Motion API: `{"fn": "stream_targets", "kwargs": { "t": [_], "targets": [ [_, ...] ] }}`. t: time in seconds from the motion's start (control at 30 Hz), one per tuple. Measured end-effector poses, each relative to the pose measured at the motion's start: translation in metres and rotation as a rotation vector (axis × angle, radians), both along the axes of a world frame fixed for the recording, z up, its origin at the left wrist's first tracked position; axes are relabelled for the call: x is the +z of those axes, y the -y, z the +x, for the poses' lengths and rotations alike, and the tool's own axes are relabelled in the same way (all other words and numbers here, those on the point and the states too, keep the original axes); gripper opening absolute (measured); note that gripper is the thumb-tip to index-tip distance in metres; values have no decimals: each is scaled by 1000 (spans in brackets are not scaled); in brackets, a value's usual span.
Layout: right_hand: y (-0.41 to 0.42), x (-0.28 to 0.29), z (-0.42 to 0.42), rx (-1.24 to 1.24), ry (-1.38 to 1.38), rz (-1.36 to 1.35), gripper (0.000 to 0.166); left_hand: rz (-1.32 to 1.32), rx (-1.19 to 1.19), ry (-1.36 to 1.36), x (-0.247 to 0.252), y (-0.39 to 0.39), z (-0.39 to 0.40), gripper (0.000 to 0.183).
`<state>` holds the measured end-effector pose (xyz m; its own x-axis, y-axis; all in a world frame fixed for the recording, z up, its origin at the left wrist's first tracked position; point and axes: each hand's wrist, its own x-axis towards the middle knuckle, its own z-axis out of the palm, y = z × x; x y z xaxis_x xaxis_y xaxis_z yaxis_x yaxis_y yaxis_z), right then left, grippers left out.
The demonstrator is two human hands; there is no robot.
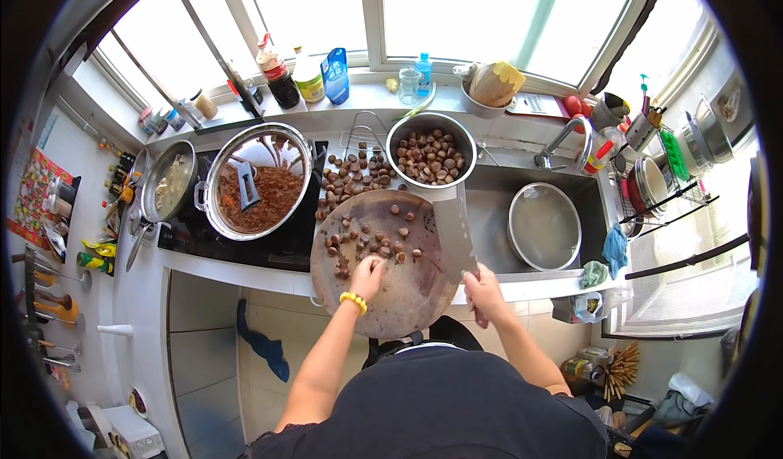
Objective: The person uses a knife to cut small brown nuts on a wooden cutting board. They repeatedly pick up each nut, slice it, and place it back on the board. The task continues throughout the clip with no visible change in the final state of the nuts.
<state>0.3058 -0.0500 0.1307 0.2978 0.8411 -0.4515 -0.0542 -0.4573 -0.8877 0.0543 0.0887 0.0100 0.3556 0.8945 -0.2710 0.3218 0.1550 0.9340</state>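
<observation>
My right hand grips the handle of a wide cleaver, whose flat blade lies over the right edge of a round wooden chopping board. My left hand, with a yellow bead bracelet at the wrist, is over the board with fingers drawn together. Whether a nut sits between those fingertips is hidden. Just beyond them, several brown chestnuts are scattered on the wood. More chestnuts lie heaped on the counter behind the board. Behind the blade, a steel pot holds many chestnuts.
To the left, a large steel pan with reddish-brown food stands on a black cooktop, beside a smaller pan. A sink at right contains a round basin of cloudy liquid under a faucet. Bottles line the windowsill.
</observation>
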Motion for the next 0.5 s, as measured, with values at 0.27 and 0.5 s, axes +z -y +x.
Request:
{"fn": "stream_targets", "kwargs": {
  "t": [0.27, 0.5],
  "targets": [
    [-10, -19, -6, 19, -82, -83, 19, 441, 186, 114, 89, -119, 73, 38],
    [-6, -29, -11, 54, -110, -125, 16, 595, 289, -418, 27, -77, -38, 6]
  ]
}}
